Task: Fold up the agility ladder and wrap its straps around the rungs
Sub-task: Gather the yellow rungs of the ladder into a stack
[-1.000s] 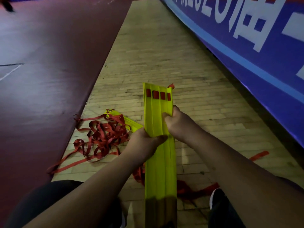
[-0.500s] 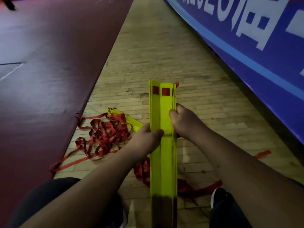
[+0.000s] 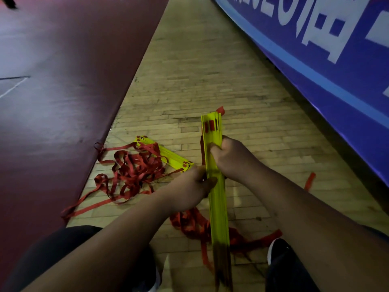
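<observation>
- Wooden floor (image 3: 189, 81): plank strip running away from the person, with a maroon mat (image 3: 52, 81) along its left edge and a blue banner (image 3: 315, 60) with white lettering along its right.
- Left hand (image 3: 189, 186): fingers curled on the rung stack from its left side, thumb laid over the top face.
- Right hand (image 3: 233, 159): clenched on the same stack from the right, just beyond the left hand.
- Rung stack (image 3: 217, 207): yellow slats pressed together, held between both hands above the floor. Long axis points away from the person; far end lies past the right hand, near end dim toward the knees.
- Straps (image 3: 134, 171): red webbing in a loose tangle on the floor, left of the left hand, with more bunched below the stack.
- Loose rungs (image 3: 168, 157): yellow slats lying in that tangle, not yet in the stack.
- Shoe (image 3: 277, 247): dark, white-edged, nearer the person than the right hand.
- Judgement: gathering unfinished. The left hand is nearer the tangle, so the reach goes leftward, the right hand holding the stack.
</observation>
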Tool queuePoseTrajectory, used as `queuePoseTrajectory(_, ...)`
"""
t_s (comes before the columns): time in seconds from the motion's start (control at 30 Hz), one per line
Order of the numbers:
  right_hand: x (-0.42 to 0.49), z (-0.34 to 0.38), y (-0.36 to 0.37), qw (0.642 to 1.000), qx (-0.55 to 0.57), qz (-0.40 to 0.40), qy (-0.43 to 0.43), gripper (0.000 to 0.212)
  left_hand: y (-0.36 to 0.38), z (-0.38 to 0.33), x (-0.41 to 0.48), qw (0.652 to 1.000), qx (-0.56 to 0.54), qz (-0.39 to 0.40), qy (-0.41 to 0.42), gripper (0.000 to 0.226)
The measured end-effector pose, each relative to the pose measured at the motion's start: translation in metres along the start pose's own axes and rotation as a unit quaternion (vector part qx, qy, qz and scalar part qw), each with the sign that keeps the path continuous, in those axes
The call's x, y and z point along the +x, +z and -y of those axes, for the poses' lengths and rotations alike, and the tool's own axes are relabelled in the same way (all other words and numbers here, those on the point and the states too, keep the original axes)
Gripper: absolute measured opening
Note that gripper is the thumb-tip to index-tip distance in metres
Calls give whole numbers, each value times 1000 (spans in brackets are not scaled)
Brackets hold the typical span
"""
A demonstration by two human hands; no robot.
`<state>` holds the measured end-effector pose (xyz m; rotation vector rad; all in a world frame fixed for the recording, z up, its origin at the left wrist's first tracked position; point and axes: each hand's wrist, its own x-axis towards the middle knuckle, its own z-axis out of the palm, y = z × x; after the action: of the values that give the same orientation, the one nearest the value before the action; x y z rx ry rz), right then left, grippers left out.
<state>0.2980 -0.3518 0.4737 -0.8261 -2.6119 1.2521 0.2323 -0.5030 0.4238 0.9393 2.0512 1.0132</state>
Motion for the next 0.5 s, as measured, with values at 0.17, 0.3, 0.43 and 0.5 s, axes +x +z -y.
queuePoseTrajectory(0.17,-4,3,-4,997,0,70,16,24,-4,5,2,999,38,13,17,15)
queuePoseTrajectory(0.3,-6,6,-11,996,20,88,22,18,-5,9,3,1000,11,11,28,17)
queuePoseTrajectory(0.43,-11,8,-14,989,-37,141,-22,12,-3,12,5,998,47,-8,34,25)
queuePoseTrajectory(0.5,-15,7,-14,989,-12,144,-37,17,-2,12,4,996,72,-9,44,22)
